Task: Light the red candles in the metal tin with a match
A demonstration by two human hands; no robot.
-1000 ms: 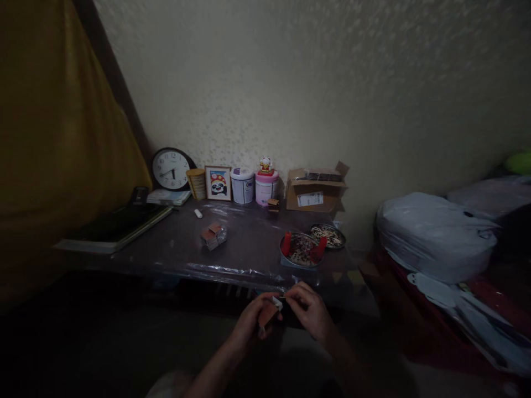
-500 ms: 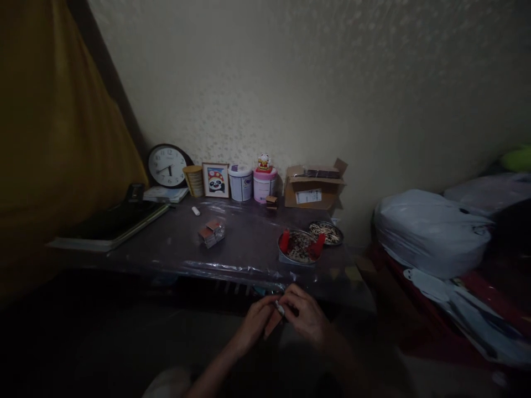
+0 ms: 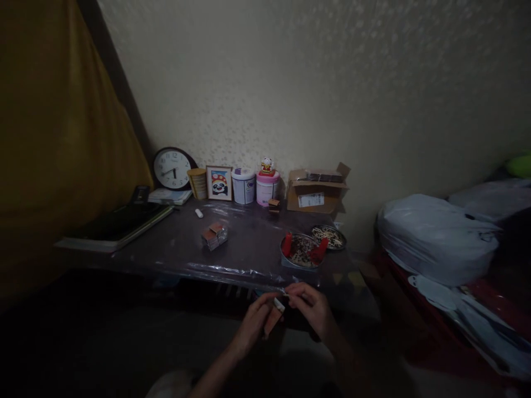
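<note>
My left hand (image 3: 254, 322) is closed around a small orange matchbox (image 3: 272, 319) with a pale end, held just below the front edge of the dark low table (image 3: 174, 246). My right hand (image 3: 312, 310) is pinched together right beside the box's pale end, its fingertips touching it; what it pinches is too small to make out in the dim light. On the table above the hands stands a round metal dish (image 3: 301, 251) with two red candles in it, and a second dish (image 3: 329, 236) of pale sticks sits behind it.
A wrapped pack of matchboxes (image 3: 214, 236) lies mid-table. Along the wall stand a clock (image 3: 172, 169), a framed picture (image 3: 218, 183), two tins (image 3: 243, 186) and a cardboard box (image 3: 316, 190). Books (image 3: 116, 225) lie at the left. Grey bags (image 3: 435, 235) pile up on the right.
Both hands have stayed together at the table's front edge; the right fingers shifted slightly against the matchbox's end. The camera view drifted a little.
</note>
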